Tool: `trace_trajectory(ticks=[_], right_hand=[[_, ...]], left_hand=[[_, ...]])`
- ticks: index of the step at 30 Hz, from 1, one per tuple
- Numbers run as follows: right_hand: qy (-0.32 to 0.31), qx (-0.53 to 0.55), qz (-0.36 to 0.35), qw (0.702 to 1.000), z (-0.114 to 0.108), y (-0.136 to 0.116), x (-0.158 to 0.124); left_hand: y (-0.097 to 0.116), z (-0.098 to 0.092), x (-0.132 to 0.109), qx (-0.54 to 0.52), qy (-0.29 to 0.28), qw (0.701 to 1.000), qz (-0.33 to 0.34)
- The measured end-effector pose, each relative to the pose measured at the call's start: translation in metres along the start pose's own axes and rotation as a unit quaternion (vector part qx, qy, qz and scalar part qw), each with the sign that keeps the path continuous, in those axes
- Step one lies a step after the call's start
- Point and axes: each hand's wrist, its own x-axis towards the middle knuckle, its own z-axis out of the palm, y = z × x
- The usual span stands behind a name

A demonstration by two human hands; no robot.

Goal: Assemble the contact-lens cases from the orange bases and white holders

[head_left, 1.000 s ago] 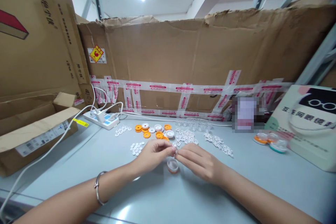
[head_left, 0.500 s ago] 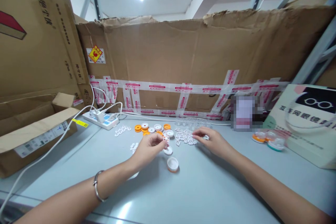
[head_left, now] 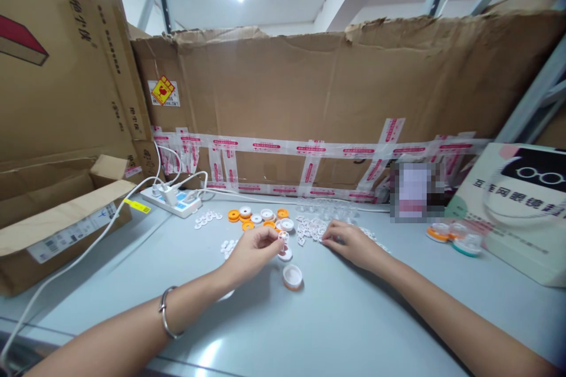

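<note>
My left hand (head_left: 256, 245) is closed in a pinch on a small white plastic piece (head_left: 283, 238) with orange-looking marks, held up over the table. Just beneath it lies a round white cap (head_left: 285, 254). Closer to me stands a round white cup with an orange base (head_left: 292, 277). My right hand (head_left: 349, 242) has its thumb and fingertips together at the near right edge of a pile of small white plastic pieces (head_left: 311, 228). What is between those fingertips is too small to make out.
Orange and white round parts (head_left: 245, 213) sit beyond my left hand, with clear plastic parts (head_left: 327, 210) behind the pile. White pieces (head_left: 207, 219) lie near a power strip (head_left: 177, 203). An open carton (head_left: 66, 218) stands left; assembled round cases (head_left: 455, 237) and a box (head_left: 513, 212) stand right.
My right hand's fingertips have come down toward me, to the near edge of the white pile. My left hand keeps its pinch, with the white piece slightly turned. The view has shifted a little.
</note>
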Motion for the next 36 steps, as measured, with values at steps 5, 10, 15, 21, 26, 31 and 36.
trace_trajectory(ticks=[5,10,15,21,26,31,36], right_hand=[[0.038,0.096,0.069,0.992,-0.006,-0.009,0.0],[0.044,0.384,0.203,0.899,-0.007,-0.023,0.001],[0.044,0.471,0.242,0.847,-0.004,-0.044,-0.001],[0.005,0.477,0.172,0.862,0.003,-0.062,-0.007],[0.025,0.478,0.154,0.865,0.006,-0.073,-0.01],[0.052,0.484,0.142,0.862,0.012,-0.085,-0.011],[0.091,0.438,0.099,0.889,0.016,-0.086,-0.01]], left_hand=[[-0.003,-0.002,0.001,-0.005,-0.002,1.0,0.004],[-0.009,-0.003,0.002,-0.03,-0.01,0.999,0.007],[-0.006,-0.002,0.003,0.0,0.001,1.0,0.014],[-0.001,0.0,0.004,0.014,-0.009,1.0,-0.02],[-0.002,0.002,0.004,-0.059,-0.011,0.997,-0.053],[-0.002,0.003,0.005,-0.08,-0.038,0.994,-0.059],[0.0,0.003,0.004,-0.088,-0.055,0.993,-0.061]])
